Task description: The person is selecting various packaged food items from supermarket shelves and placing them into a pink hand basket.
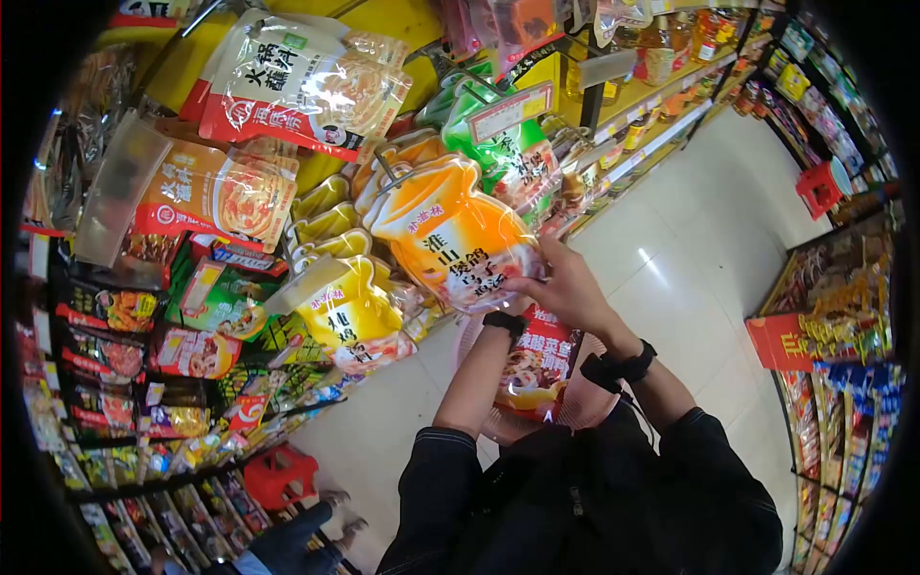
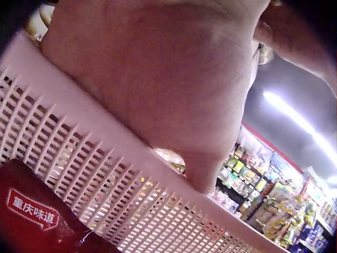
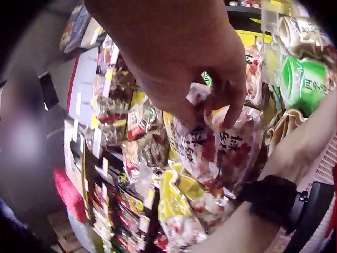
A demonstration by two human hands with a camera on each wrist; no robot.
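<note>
Head view shows both arms raised in front of a hanging rack, dark sleeves pushed back at the elbows and a black strap (image 1: 621, 367) on each wrist. The right hand (image 1: 565, 286) reaches up and left with its fingers curled onto the lower right edge of the orange pouch (image 1: 450, 240). In the right wrist view, its fingertips (image 3: 234, 100) pinch the crinkled film there. The pouch is a soft, glossy plastic bag with a rounded shoulder, a clear lower window and printed characters. It hangs at the front of a row of like pouches, above and to the right of a yellow pouch (image 1: 350, 316) and below a green pouch (image 1: 508, 153). The left hand (image 2: 158, 79) rises under the orange pouch's bottom edge, where the pouch hides its fingers. The left wrist view is filled by the blurred heel of the palm, so whether this hand grips anything cannot be told. Below the forearms sits a pink basket (image 2: 79, 158) of slotted plastic lattice, half covered by the arms, with a shiny red packet (image 2: 31, 216) lying inside. Its label is cut off at the frame edge.
</note>
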